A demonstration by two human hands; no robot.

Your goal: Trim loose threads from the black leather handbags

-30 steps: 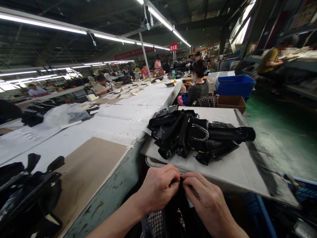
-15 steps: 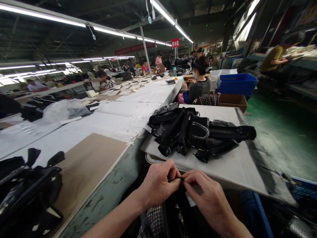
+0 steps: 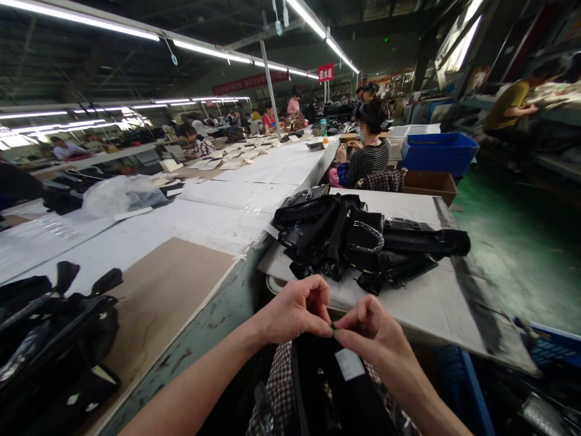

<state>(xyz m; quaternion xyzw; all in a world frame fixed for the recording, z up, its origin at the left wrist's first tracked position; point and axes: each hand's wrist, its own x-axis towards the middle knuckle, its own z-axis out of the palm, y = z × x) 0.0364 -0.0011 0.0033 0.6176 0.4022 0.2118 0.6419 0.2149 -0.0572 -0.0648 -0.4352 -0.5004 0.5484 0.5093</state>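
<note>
A black bag piece (image 3: 318,369) with a white label (image 3: 350,364) lies over my lap, above checked cloth (image 3: 280,387). My left hand (image 3: 302,309) pinches its upper edge between thumb and fingers. Right beside it, my right hand (image 3: 374,330) pinches the same edge, the fingertips of both hands nearly touching. Any small part between the fingertips is too little to make out. Beyond my hands, a pile of black bags (image 3: 345,233) with wrapped handles rests on a white board.
More black bags (image 3: 59,339) lie on a brown board (image 3: 177,278) at left. A long white table (image 3: 218,212) runs forward. A co-worker in a striped top (image 3: 374,157) sits ahead, near a blue bin (image 3: 438,151). Another blue crate (image 3: 467,387) stands low at right.
Both hands have risen slightly, and the right fingers have opened out somewhat above the pinch. More of the white label shows. The view has shifted a little.
</note>
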